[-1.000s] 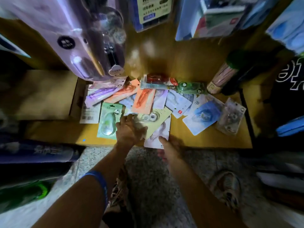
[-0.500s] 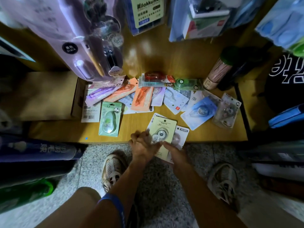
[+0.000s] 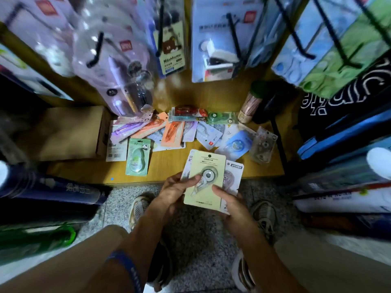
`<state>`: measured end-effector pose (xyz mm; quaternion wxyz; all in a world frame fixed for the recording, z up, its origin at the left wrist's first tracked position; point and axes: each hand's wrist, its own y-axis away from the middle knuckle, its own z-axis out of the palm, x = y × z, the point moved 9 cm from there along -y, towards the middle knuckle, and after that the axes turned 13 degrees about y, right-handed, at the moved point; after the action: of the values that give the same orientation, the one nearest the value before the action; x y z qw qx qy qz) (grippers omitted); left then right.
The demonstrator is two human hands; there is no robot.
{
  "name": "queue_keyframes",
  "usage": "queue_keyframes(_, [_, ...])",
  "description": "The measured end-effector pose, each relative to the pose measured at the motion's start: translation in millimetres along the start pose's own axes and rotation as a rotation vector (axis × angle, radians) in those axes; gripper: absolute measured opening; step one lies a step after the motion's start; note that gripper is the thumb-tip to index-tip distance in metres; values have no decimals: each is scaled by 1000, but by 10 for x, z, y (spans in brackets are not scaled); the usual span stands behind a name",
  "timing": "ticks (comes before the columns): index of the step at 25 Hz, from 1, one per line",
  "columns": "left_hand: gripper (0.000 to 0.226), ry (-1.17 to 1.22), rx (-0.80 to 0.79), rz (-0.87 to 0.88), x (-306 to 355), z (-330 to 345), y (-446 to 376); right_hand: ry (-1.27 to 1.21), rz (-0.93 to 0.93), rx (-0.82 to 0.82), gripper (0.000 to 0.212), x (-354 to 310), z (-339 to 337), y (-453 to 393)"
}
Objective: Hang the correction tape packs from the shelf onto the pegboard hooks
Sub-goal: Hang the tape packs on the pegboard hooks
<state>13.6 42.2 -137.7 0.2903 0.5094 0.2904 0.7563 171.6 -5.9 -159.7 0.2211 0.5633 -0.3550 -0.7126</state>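
Note:
I hold a small stack of correction tape packs over the shelf's front edge. On top is a pale yellow pack (image 3: 208, 176) with a round white dispenser; a white pack (image 3: 232, 176) shows behind it on the right. My left hand (image 3: 176, 190) grips the stack's left edge, thumb on the front. At the lower right corner my right hand (image 3: 230, 203) holds it, thumb on the yellow card. Several more packs lie scattered on the wooden shelf (image 3: 169, 163), among them a green panda pack (image 3: 137, 157) and a blue one (image 3: 236, 145). Black pegboard hooks (image 3: 233, 37) jut out above, loaded with hanging packs.
A cardboard box (image 3: 67, 134) sits on the shelf's left end. A tube with a green cap (image 3: 252, 102) leans at the back right. Rolled goods (image 3: 53, 189) lie low on the left, stacked packages (image 3: 349, 176) on the right. My shoes (image 3: 138, 208) stand on speckled floor.
Both hands have drawn the yellow and white packs off the pile toward me and lifted them clear of the shelf edge. The view has tilted up, showing more of the hooks.

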Motion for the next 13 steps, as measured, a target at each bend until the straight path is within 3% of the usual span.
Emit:
queue_keyframes(2, [17, -26, -18, 10, 208, 192, 427, -31, -24, 42, 32, -225, -43, 356])
queue_keyframes(3, [12, -46, -16, 18, 269, 246, 612, -49, -48, 48, 31, -344, -53, 562])
queue_keyframes(5, [26, -47, -66, 33, 386, 393, 1003, -76, -121, 41, 24, -568, -68, 984])
queue_keyframes(7, [59, 29, -127, 45, 484, 562, 1326, -114, -223, 64, 22, -799, -112, 1414])
queue_keyframes(13, [41, 123, -431, 223, 878, 1317, 2295, -159, -549, 244, 48, -1400, -479, 2420])
